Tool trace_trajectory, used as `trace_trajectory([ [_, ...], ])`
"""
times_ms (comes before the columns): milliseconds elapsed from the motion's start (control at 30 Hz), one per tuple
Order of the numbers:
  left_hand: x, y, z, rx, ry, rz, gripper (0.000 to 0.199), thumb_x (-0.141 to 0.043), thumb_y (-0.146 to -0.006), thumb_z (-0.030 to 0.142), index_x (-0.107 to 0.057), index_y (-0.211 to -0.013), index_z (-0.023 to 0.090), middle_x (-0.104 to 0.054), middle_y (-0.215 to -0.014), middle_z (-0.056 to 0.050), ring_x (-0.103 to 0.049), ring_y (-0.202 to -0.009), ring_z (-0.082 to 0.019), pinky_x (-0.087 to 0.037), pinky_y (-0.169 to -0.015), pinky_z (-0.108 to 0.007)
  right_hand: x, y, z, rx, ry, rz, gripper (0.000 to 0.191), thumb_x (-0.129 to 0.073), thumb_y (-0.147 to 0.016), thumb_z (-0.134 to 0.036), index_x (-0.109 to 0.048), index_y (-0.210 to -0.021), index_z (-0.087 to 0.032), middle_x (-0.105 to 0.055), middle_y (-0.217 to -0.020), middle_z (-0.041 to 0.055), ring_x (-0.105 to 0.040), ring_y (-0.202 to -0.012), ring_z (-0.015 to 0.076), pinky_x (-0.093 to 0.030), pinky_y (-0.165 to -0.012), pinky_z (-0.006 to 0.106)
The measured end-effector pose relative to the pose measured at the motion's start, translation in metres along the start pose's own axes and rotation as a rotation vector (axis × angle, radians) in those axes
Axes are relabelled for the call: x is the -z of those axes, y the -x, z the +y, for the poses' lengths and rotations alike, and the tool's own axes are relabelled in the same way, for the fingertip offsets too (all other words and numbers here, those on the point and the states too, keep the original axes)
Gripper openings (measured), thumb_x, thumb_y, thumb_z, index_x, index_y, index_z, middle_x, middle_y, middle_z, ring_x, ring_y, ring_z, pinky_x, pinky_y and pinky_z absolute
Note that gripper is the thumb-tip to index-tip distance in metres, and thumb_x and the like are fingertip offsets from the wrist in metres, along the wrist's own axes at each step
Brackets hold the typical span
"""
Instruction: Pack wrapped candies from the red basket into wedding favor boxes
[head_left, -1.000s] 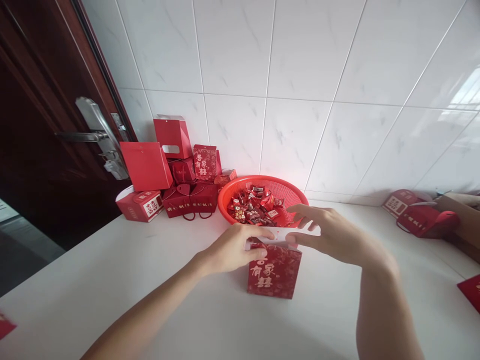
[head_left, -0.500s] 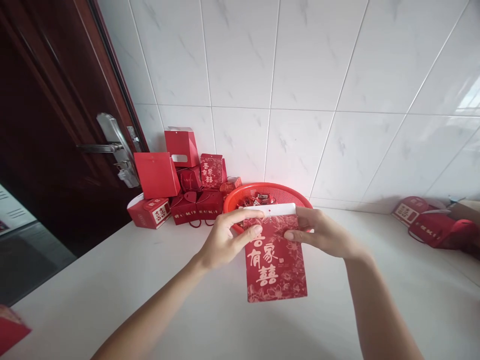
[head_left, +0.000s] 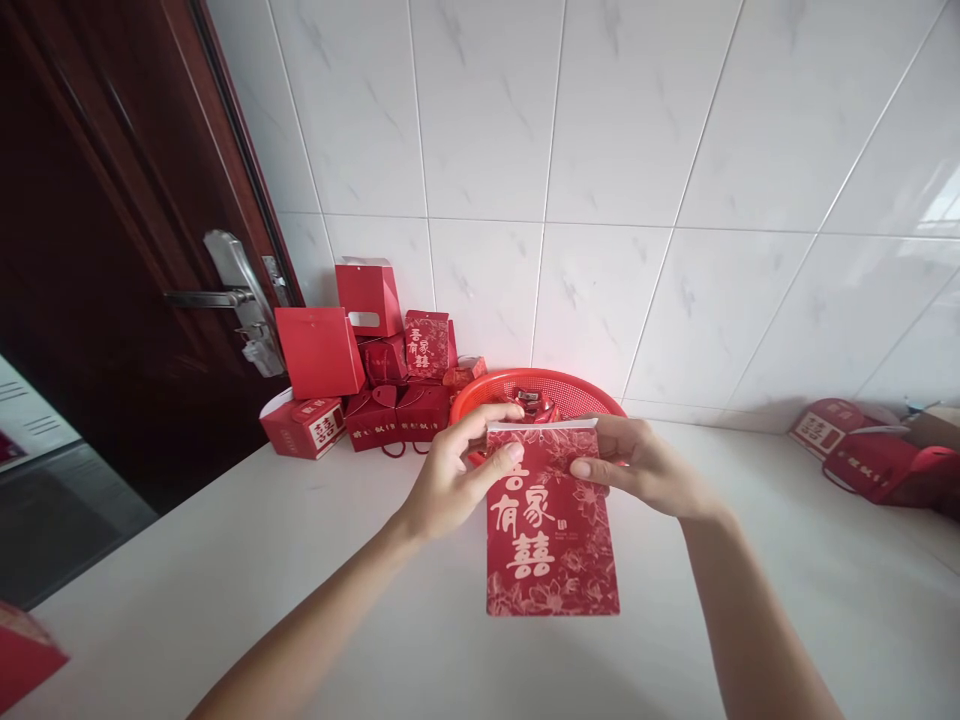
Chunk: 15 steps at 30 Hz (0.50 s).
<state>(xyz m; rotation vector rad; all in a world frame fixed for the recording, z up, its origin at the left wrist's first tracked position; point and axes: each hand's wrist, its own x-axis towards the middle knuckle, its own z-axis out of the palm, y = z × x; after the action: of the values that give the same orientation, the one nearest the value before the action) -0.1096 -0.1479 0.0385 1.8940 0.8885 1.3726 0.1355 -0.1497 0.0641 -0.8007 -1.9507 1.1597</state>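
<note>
Between my hands is a red paper gift box (head_left: 555,560), printed with pale Chinese characters and flowers, its front face toward me. My left hand (head_left: 465,470) pinches its upper left edge, thumb on the front and fingers at the top flap (head_left: 540,425). At the upper right edge, my right hand (head_left: 637,465) grips it with the thumb on the front and the other fingers behind. Just beyond the box is a red plastic basket (head_left: 577,385) holding red-wrapped sweets (head_left: 534,403); the box and my hands hide its near part.
Several red gift boxes (head_left: 319,352) are stacked by the tiled wall at left, near a dark door with a metal handle (head_left: 232,290). More red boxes (head_left: 877,462) lie at the right. A red box corner (head_left: 26,660) shows at the lower left of the white table (head_left: 337,600).
The white top flap, raised before, is now folded down so only a thin strip shows. My left fingers have moved over the top edge.
</note>
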Motion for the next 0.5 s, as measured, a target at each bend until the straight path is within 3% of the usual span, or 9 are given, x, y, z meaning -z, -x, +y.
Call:
trace_trajectory([
  [133,0.0,-0.001,-0.002,-0.093,-0.065,0.057,0.022,-0.073,-0.089,0.036,-0.077,-0.104,0.02,-0.079,-0.108,-0.006,-0.074,-0.1,-0.022,-0.06,-0.09,-0.03,0.002,0.0,0.001,0.027,0.018,-0.012,0.05,-0.066,-0.091,-0.061,-0.072,-0.113,-0.017,-0.072,-0.09,0.0066,-0.066,-0.073,0.0177,-0.058,-0.061,0.03],
  [267,0.0,-0.002,-0.003,-0.161,-0.08,0.075,0.013,-0.074,-0.087,0.028,-0.079,-0.097,0.02,-0.081,-0.1,-0.005,-0.075,-0.092,-0.02,-0.061,-0.085,-0.029,-0.001,-0.001,-0.002,0.027,0.079,0.041,0.061,-0.046,-0.096,-0.071,-0.074,-0.105,-0.018,-0.067,-0.08,0.0043,-0.062,-0.068,0.0153,-0.056,-0.059,0.028],
  [400,0.001,-0.003,-0.004,-0.201,-0.092,0.075,0.008,-0.071,-0.087,0.023,-0.078,-0.089,0.019,-0.08,-0.091,-0.004,-0.075,-0.085,-0.019,-0.061,-0.081,-0.028,-0.007,-0.003,-0.004,-0.054,0.103,0.102,0.051,-0.057,-0.095,-0.064,-0.072,-0.097,-0.016,-0.065,-0.075,0.0026,-0.062,-0.068,0.0155,-0.055,-0.058,0.026],
  [500,0.004,-0.004,-0.003,-0.156,-0.073,0.007,0.013,-0.071,-0.086,0.025,-0.079,-0.094,0.019,-0.08,-0.094,-0.006,-0.075,-0.086,-0.02,-0.061,-0.082,-0.031,-0.009,-0.005,-0.003,-0.035,0.119,0.103,0.046,-0.062,-0.093,-0.061,-0.071,-0.093,-0.016,-0.064,-0.074,0.0022,-0.061,-0.065,0.0149,-0.053,-0.055,0.026],
])
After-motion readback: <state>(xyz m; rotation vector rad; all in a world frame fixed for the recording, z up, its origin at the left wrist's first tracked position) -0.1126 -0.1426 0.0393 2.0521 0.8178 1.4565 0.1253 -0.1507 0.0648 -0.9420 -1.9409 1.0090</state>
